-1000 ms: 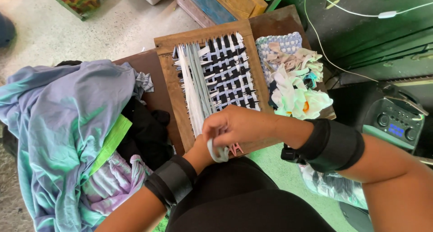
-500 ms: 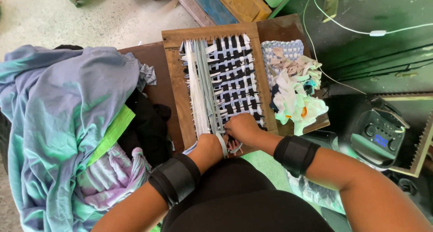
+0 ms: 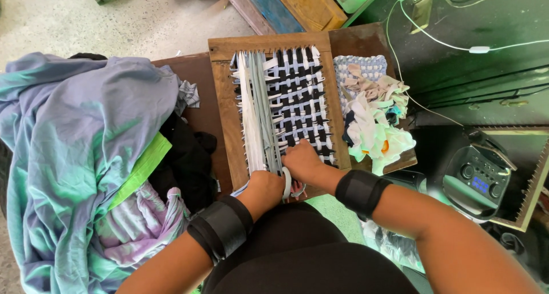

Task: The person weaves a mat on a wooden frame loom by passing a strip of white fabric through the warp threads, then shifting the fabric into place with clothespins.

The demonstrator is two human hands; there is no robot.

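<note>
Hands meet at the near edge of the wooden loom [image 3: 224,105] on the brown table [image 3: 197,79]: the left hand [image 3: 264,189] and right hand [image 3: 302,162] both pinch a pale fabric loop [image 3: 286,184]. Fabric scraps [image 3: 374,119] lie beside the loom's right edge.

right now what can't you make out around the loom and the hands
- Head view: the near edge of the wooden loom frame is hidden by the left hand and right hand.
- The grey loop between the hands: the hands hide its ends, so each hand's grip on it is unclear.
- The woven square is partly buried under fabric scraps.
- The clothes pile is cut off by the left and bottom edges.
</note>
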